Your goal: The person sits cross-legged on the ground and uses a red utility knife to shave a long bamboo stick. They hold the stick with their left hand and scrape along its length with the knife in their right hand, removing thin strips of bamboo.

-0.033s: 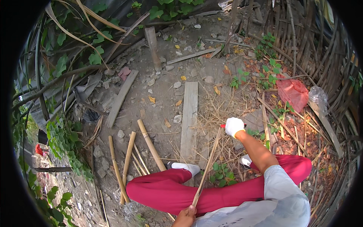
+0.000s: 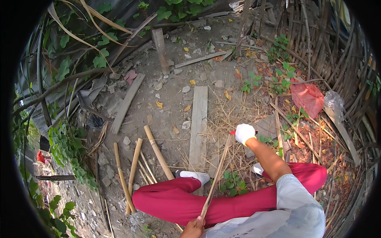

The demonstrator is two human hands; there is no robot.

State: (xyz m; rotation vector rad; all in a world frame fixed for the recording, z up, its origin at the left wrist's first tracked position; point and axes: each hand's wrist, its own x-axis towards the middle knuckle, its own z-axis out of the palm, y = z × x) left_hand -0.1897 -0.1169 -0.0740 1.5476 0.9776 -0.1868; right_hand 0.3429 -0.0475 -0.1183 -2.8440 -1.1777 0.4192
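My bare left hand (image 2: 193,228) is closed around the lower end of a long thin bamboo strip (image 2: 217,177), at the bottom edge of the view. The strip slants up and away across my lap. At its far end my right hand (image 2: 245,133), in a white glove, is closed on a small red-handled tool (image 2: 232,132). Red shows on both sides of the fist. Its blade, if any, is hidden, and I cannot tell its exact kind. The strip's tip meets the tool beside the glove. Thin pale shavings (image 2: 228,113) litter the ground beyond the right hand.
Several bamboo poles (image 2: 158,150) lie by my left knee. A grey plank (image 2: 198,123) lies ahead, another plank (image 2: 128,104) farther left. A short post (image 2: 160,51) stands beyond. At right are a red plastic bag (image 2: 306,96) and a stick fence (image 2: 337,51).
My right hand and the red-handled tool have shifted very slightly left. The far end of the bamboo strip has moved a little with them.
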